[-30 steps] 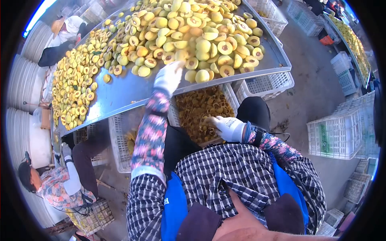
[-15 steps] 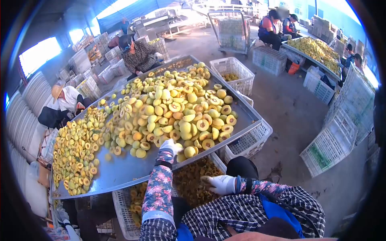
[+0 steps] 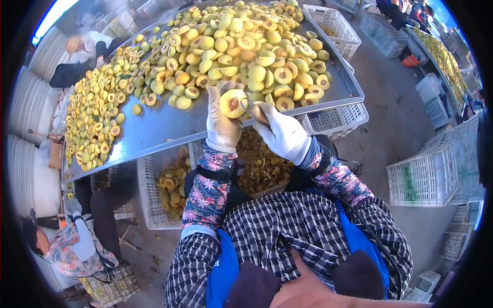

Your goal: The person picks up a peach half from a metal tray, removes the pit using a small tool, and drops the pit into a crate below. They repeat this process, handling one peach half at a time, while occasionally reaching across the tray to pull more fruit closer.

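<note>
My left hand (image 3: 223,123), in a white glove with a stained palm, holds up a halved peach (image 3: 233,104) whose cut face and brown pit are turned toward me. In my gloved right hand (image 3: 283,134) is a small pitting knife (image 3: 255,111); its metal tip is at the edge of the pit, though exact contact is hard to see. Both hands are above the near edge of the metal table (image 3: 154,131). A heap of yellow-green peach halves (image 3: 257,43) lies just beyond them.
Under the table edge stand a crate of brown peach scraps (image 3: 264,164) and a white crate with peach halves (image 3: 149,200). Another white crate (image 3: 336,118) is under the right corner. Co-workers sit at left (image 3: 77,241) and far left (image 3: 92,49). Stacked crates (image 3: 423,177) stand at right.
My left hand has come back from the heap with a peach half. My right hand has risen from over the scrap crate to meet it with the knife. The view has tilted downward.
</note>
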Motion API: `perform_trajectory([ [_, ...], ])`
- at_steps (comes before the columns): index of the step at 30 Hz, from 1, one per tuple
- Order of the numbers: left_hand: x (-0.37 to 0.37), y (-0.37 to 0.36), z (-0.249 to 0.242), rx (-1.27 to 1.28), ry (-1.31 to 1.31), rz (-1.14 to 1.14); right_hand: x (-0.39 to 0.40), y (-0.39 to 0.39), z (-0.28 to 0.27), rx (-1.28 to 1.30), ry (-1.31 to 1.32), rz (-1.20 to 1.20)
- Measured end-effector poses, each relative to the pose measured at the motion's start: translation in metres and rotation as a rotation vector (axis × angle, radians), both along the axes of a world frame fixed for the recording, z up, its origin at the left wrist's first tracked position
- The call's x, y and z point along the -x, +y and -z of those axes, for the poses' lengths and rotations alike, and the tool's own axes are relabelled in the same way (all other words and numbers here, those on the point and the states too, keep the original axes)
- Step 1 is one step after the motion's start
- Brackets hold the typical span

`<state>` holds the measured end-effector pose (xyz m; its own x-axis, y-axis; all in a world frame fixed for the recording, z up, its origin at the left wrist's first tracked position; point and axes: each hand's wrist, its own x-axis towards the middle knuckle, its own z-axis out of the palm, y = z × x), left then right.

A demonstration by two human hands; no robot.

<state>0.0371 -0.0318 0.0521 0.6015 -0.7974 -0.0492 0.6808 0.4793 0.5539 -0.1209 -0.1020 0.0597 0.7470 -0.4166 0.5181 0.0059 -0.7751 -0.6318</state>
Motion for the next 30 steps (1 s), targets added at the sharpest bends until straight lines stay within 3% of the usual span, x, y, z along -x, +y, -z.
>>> perform_trajectory([
  [7, 0.021, -0.004, 0.004, 0.01, -0.055, -0.097, -0.015, 0.007, 0.017, 0.119, 0.046, 0.091],
  [15, 0.034, -0.002, -0.006, 0.019, -0.065, -0.178, -0.012, 0.01, 0.012, 0.081, 0.038, 0.06],
  [18, 0.025, 0.004, 0.001, -0.035, -0.072, -0.186, -0.007, 0.012, 0.003, 0.133, 0.107, 0.035],
  [20, 0.018, 0.013, 0.0, -0.17, -0.23, -0.083, -0.003, 0.01, 0.002, 0.161, 0.136, -0.008],
  [23, 0.027, 0.012, 0.001, -0.229, -0.262, -0.168, -0.002, 0.006, 0.012, 0.22, 0.149, -0.051],
  [25, 0.034, 0.01, 0.004, -0.228, -0.321, -0.217, -0.007, 0.009, 0.019, -0.002, 0.109, -0.067],
  [30, 0.055, 0.007, -0.006, -0.111, -0.362, -0.367, -0.008, 0.02, 0.008, -0.136, 0.083, -0.045],
])
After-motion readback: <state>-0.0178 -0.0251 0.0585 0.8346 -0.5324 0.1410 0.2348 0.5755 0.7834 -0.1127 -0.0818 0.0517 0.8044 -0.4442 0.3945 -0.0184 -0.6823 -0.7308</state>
